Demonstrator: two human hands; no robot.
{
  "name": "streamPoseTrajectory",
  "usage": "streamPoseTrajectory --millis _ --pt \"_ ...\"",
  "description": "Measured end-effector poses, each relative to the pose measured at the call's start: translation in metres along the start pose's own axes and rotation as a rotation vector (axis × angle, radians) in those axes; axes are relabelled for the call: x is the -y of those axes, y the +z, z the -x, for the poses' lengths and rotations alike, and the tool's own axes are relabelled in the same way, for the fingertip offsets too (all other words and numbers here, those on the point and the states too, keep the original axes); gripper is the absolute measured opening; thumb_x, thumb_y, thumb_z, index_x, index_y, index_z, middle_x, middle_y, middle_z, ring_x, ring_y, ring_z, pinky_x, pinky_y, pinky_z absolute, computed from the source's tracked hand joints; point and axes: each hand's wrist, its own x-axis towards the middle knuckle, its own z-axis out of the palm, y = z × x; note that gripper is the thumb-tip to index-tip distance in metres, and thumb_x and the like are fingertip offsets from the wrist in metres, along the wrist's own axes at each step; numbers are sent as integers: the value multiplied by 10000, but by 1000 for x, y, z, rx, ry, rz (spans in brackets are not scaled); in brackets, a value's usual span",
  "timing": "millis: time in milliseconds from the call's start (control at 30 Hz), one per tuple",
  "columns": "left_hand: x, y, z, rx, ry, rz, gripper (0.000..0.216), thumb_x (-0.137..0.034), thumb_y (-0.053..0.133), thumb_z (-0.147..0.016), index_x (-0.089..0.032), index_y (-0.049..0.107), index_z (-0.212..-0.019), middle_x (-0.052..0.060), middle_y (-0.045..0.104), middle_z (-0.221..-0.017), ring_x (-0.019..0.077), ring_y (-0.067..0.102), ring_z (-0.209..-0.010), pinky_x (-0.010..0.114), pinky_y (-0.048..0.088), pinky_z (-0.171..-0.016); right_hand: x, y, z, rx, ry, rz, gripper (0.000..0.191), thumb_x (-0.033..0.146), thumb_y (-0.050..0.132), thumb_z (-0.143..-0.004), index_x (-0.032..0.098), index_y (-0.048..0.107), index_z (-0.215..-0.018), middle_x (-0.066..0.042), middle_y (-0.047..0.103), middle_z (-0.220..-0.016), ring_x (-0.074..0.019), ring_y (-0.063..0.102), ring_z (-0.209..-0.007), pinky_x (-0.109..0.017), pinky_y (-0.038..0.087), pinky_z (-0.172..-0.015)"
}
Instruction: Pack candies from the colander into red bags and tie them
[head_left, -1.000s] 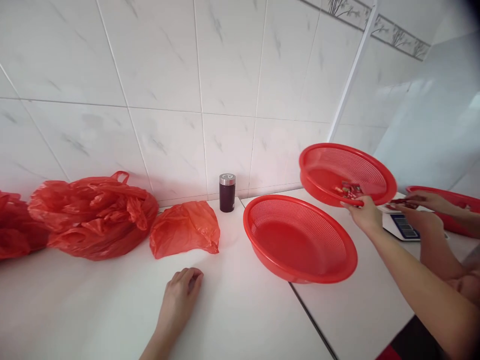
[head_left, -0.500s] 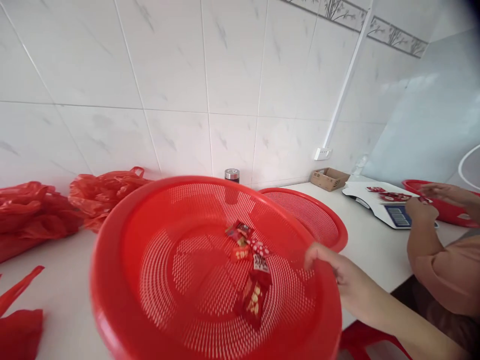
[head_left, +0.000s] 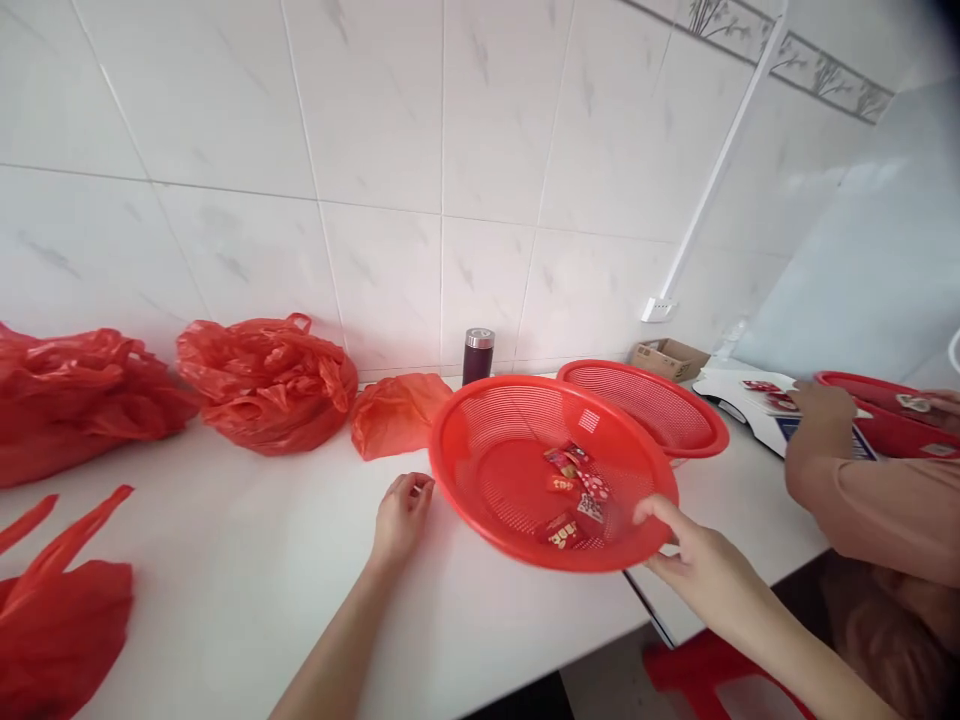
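My right hand (head_left: pixel 679 540) grips the right rim of a round red plastic basket (head_left: pixel 487 535), thumb over the edge and fingers underneath. The perforated basket tilts toward me above the white table. Inside it, toward the right, lie several small wrapped snacks (head_left: pixel 562 484), mostly in red packets. Near the basket's left rim is my left hand (head_left: pixel 405 515), its fingers curled in with nothing seen in them. I cannot tell whether its fingertips touch the rim. A flattened red plastic bag (head_left: pixel 397 410) lies just behind that hand.
Bulging red plastic bags (head_left: pixel 270 385) line the wall at left, another (head_left: pixel 71 630) sits front left. A dark tumbler (head_left: pixel 478 357) stands behind the basket. To the right are a second red basket (head_left: pixel 697 440), a cardboard box (head_left: pixel 667 360), a scale (head_left: pixel 739 405) and a co-worker's arm (head_left: pixel 862 500).
The basket has moved away from me and to the right, with my right hand still on its rim. My left hand has come into view. The co-worker's hands have shifted.
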Motion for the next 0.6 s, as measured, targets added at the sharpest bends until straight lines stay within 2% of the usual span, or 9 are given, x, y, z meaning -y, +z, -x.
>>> streamPoseTrajectory --millis 67,133,267,367,400,467,533,600 --pt "-2 -2 1 -52 -21 -20 239 -341 469 -899 -194 637 -984 79 593 -1032 206 594 -913 357 503 -799 -4 9 -5 -53 45 113 212 438 498 -823 306 513 -988 12 664 -720 -240 637 -644 -302 455 -574" --pt "-4 -3 3 -126 -54 -54 264 -322 456 -887 -202 610 -1065 113 535 -1145 249 548 -1044 399 475 -861 -3 22 -6 -45 61 109 274 463 474 -842 304 518 -1061 -2 673 -696 -266 659 -675 -331 477 -593" --pt "-6 -4 -6 -250 -128 -138 279 -284 495 -851 -220 619 -1092 147 324 -1426 357 333 -1305 555 308 -1022 15 59 3 15 -44 -298 494 503 448 -897 289 393 -1339 -68 711 -988 -234 676 -951 -354 532 -800" --pt "3 -14 -34 -297 -201 -146 337 -299 532 -829 -249 615 -1152 130 164 -1543 403 140 -1403 626 205 -1046 36 88 15 38 -136 -538 583 498 444 -922 258 300 -1434 -125 660 -1160 -215 659 -1012 -338 547 -823" --pt "8 -18 -46 -295 -233 -130 354 -308 556 -813 -249 617 -1156 139 184 -1543 414 148 -1402 637 210 -1037 43 96 18 38 -169 -564 585 488 448 -925 255 296 -1440 -132 652 -1176 -213 669 -973 -338 556 -804" --pt "17 -29 -68 -266 -290 -66 351 -316 601 -775 -226 639 -1112 172 359 -1464 422 293 -1347 629 261 -1015 54 109 23 45 -243 -581 560 463 451 -929 258 311 -1430 -131 647 -1184 -202 675 -899 -335 565 -775" --pt "22 -40 -84 -227 -309 31 299 -314 617 -755 -194 661 -1026 174 573 -1257 380 487 -1207 572 338 -994 60 116 26 90 -308 -576 494 439 454 -927 259 375 -1381 -122 647 -1181 -192 670 -876 -324 567 -767" --pt "21 -49 -87 -217 -287 145 263 -333 598 -766 -176 658 -968 140 663 -1072 313 586 -1077 494 391 -981 63 118 26 138 -345 -562 420 422 456 -925 249 450 -1307 -118 652 -1165 -191 668 -882 -311 565 -766"
